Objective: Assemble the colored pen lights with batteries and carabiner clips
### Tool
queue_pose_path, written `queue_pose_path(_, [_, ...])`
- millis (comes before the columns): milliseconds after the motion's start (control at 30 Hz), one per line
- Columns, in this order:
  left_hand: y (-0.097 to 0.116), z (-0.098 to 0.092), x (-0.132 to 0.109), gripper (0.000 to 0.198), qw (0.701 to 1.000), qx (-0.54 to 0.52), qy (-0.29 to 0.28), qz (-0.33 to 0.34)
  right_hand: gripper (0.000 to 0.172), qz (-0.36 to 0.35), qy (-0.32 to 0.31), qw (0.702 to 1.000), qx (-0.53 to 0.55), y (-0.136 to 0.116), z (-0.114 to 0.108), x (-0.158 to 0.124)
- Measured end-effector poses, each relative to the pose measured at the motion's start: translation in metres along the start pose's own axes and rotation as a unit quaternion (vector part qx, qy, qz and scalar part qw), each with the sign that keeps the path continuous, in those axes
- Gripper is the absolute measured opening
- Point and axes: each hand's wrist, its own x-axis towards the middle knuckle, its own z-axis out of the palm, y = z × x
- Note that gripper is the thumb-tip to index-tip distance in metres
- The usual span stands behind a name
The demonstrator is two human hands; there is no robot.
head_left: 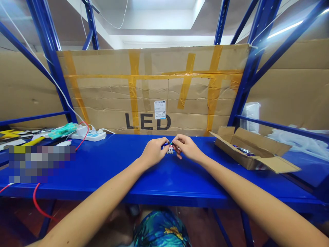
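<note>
Both hands meet over the middle of the blue table [113, 171]. My left hand [154, 151] is closed, thumb and forefinger pinched at a small dark blue and shiny part [165, 145]. Opposite it, my right hand [189, 148] also pinches, its fingertips almost touching those of the left. What sits in the right fingertips is too small to make out. Small silvery round pieces [170, 151] show in rows between the hands, with a strip of red and white near them. The fingers partly cover these pieces.
An open cardboard box [232, 151] with shiny metal and blue items stands at the right. At the left are a white power strip [95, 136], a red cable [36, 199] and mixed tools. A big taped carton [113, 92] and blue posts rise behind the table.
</note>
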Motion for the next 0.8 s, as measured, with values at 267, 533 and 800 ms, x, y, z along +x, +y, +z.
queue_pose_path(267, [-0.002,0.004,0.001,0.018,0.998,0.035,-0.043,-0.001,0.012,-0.146,0.031,0.933,-0.327,0.008,-0.004,-0.002])
queue_pose_path(533, [0.006,0.006,-0.001,0.039,0.982,0.157,-0.105,0.002,0.012,-0.202,-0.040,0.845,-0.494,0.012,-0.006,-0.002])
queue_pose_path(800, [0.000,0.006,0.000,0.037,0.984,0.153,-0.082,-0.037,0.012,-0.170,-0.038,0.847,-0.502,0.006,-0.006,-0.002])
